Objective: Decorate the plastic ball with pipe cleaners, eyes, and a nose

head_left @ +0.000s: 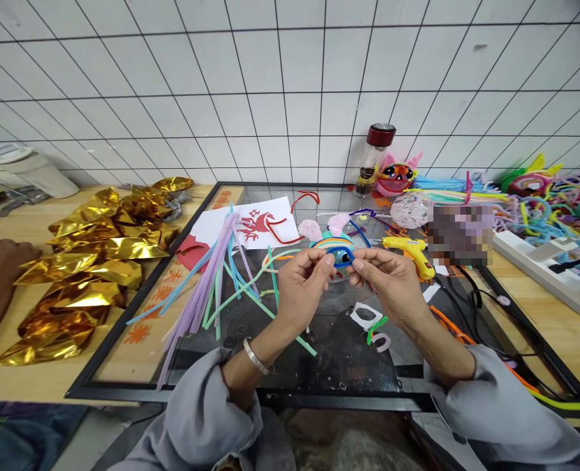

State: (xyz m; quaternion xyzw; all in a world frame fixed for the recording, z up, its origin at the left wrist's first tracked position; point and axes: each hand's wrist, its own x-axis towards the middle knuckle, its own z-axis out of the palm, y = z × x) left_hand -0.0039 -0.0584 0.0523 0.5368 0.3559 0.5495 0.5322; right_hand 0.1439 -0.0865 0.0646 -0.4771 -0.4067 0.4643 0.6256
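- Blue pipe-cleaner loop (340, 249), held in the air between both hands, in front of the eared craft piece (333, 237).
- Left hand (300, 280) and right hand (387, 278) each pinch one end between thumb and fingers, seemingly to keep its curve spread.
- Yellow glue gun (408, 246) lies just beyond the right hand, likely for easy reach.
- Lilac pipe cleaners (199, 301) lie bunched left.

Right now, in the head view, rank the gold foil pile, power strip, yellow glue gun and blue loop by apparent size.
1. Gold foil pile
2. Power strip
3. Yellow glue gun
4. Blue loop, held by the left hand and right hand
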